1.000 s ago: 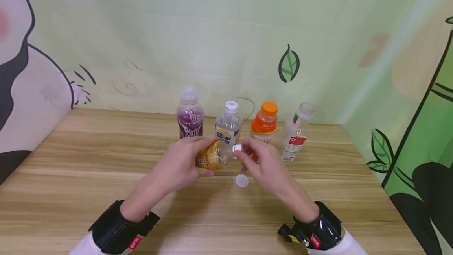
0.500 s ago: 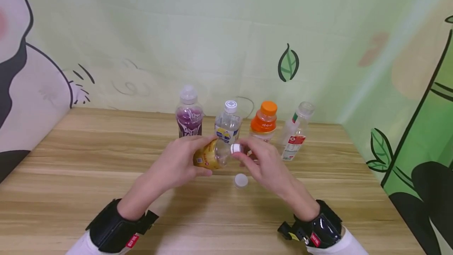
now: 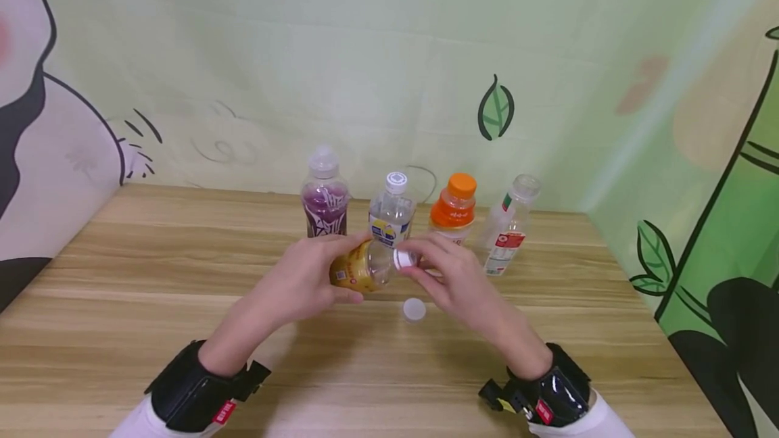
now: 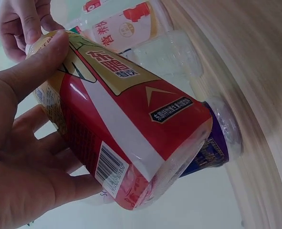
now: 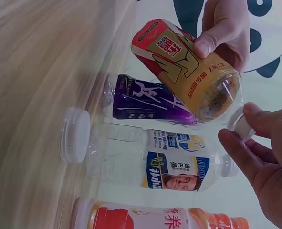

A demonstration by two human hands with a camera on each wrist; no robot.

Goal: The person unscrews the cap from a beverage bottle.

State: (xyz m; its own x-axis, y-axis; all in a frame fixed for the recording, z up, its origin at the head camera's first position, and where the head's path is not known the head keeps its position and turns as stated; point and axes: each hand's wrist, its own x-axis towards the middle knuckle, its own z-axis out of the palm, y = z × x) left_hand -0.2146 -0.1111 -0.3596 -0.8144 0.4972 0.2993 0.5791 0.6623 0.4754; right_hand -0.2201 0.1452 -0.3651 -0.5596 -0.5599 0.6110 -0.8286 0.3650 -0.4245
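My left hand grips a plastic drink bottle with a gold and red label, fingers and thumb around its side. In the left wrist view the bottle is tilted, its red base towards the camera. My right hand pinches a white cap between thumb and fingers, right at the bottle's mouth. From the right wrist the cap overlaps the clear neck end. A second, wider white lid lies on the table just in front of the hands.
Behind the hands stand a purple-labelled bottle, a clear bottle with a blue and yellow label, an orange-capped bottle and a clear bottle with a red label. The wooden table meets a printed cloth backdrop.
The cap has shifted slightly left and turned a little in my right fingers, staying at the bottle's mouth. My left hand and the bottle have drifted slightly left. The standing bottles have not moved.
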